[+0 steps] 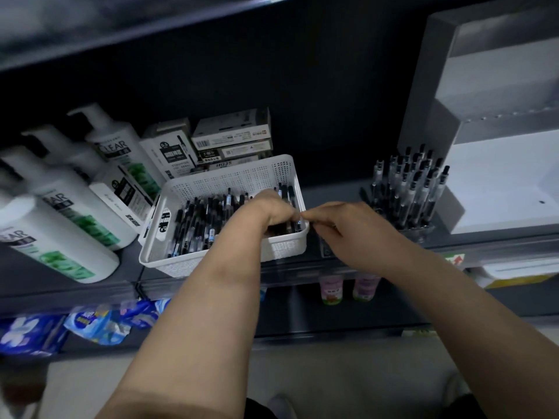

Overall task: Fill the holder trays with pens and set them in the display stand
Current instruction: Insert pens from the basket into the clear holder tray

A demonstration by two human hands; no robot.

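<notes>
A white perforated basket (281,247) on the dark shelf holds several loose black pens (196,225). My left hand (273,208) reaches into the basket's right side, fingers curled down around a bunch of pens. My right hand (341,223) sits just right of the basket rim, its fingertips pinching a pen tip at the rim beside the left hand. A clear holder tray (419,229) filled with upright black pens (405,189) stands to the right. The white display stand (496,164) rises at the far right, its tiers bare.
White shampoo pump bottles (60,213) line the shelf's left. Stacked pen boxes (233,140) stand behind the basket. A lower shelf carries blue packets (93,325) and small pink bottles (348,290). The shelf's front edge (499,246) runs below the holder tray.
</notes>
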